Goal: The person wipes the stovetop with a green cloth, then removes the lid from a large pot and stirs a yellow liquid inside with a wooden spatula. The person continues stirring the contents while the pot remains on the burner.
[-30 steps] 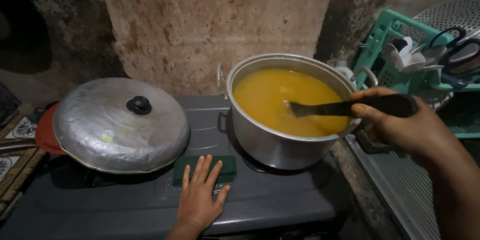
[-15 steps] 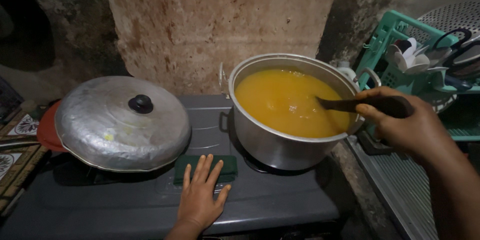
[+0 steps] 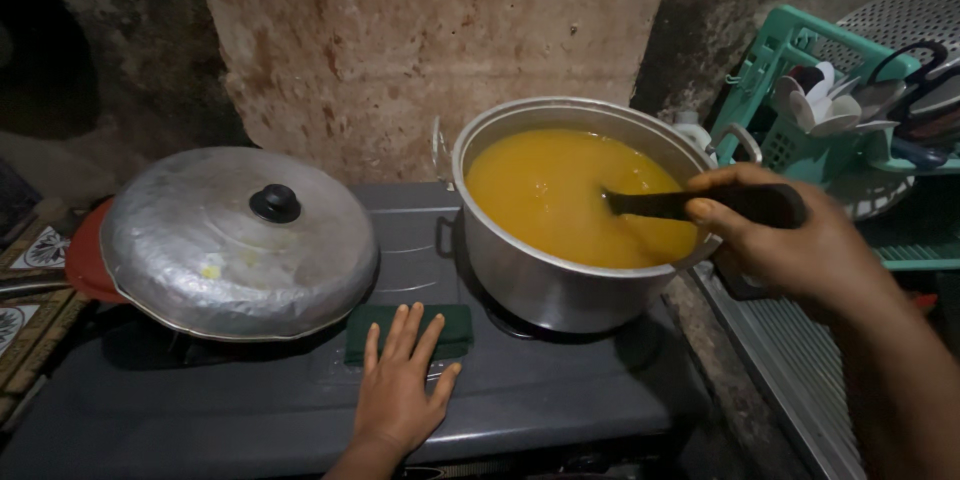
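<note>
Two hands at a dark grey two-burner stove.

Right hand: fingers wrapped tight about the dark handle of a ladle, held over the pot's right rim. The ladle's far end dips into the liquid; its bowl is hidden below the surface.

Left hand: flat, palm down, fingers spread and holding nothing, on the stove's front edge. Its fingertips lie on a folded green cloth set between the two burners.

Pot: large, metal, straight-sided, on the right burner, filled nearly to the rim with thick orange-yellow soup. One side handle faces left toward the pan.

Pan: red-rimmed, on the left burner, covered by a domed metal lid with a black knob at its centre.

Dish rack: teal plastic, to the right of the pot and behind the right hand, holding pale utensils and a perforated metal piece.

Wall: rough, stained plaster behind the stove.
</note>
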